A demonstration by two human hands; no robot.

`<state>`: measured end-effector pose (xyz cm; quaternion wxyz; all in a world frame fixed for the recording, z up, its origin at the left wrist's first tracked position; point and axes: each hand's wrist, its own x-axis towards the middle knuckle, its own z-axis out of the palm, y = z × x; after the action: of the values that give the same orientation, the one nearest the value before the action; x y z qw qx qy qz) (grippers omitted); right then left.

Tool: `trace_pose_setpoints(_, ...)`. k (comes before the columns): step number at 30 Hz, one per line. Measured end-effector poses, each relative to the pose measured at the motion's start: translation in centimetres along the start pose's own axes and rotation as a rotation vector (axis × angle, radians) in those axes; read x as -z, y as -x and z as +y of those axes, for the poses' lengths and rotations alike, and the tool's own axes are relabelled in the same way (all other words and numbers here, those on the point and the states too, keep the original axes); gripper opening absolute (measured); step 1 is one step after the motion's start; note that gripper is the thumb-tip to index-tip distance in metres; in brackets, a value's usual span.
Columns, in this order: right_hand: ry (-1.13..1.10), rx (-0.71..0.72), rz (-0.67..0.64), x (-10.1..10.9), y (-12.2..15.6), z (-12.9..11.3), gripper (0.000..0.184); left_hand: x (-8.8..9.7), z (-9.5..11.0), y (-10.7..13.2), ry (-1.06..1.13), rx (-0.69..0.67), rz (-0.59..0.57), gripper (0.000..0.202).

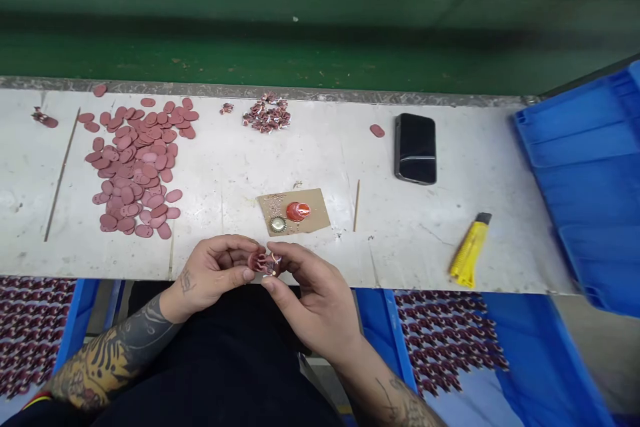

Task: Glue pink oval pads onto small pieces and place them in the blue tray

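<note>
Left hand (215, 273) and right hand (310, 300) curled, both closed on a small maroon piece with white loops (265, 263) and gripping it at the fingertips. The piece is held just over the near edge of the white tabletop (300, 153).

A blue plastic crate (580, 173) sits tilted at the right end of the tabletop. Below the near edge, blue bins (385, 327) carry rows of maroon pieces (440, 340).

On the tabletop, left of centre: a wide pile of maroon oval discs (135, 167), with a long thin stick (61, 173) beside it. At the far edge, centre: a small heap of looped pieces (267, 113). Toward the right: a black phone (415, 149), face up, with a lone oval disc (377, 131) just beside it. Near the right corner: a yellow utility knife (467, 250).

Directly ahead of the hands: a cardboard square (315, 210) bearing a glossy red blob (298, 211) and a bottle cap (278, 224). A short wooden stick (356, 205) lies just right of the square.
</note>
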<state>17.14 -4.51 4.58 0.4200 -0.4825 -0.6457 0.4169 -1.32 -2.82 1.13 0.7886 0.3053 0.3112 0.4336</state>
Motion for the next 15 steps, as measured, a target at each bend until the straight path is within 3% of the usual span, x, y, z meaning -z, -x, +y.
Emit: trace_pose_setpoints(15,0.022,0.006,-0.018,0.05,-0.28,-0.04,0.036,-0.06,0.1,-0.08,-0.011,-0.048,-0.028,0.028)
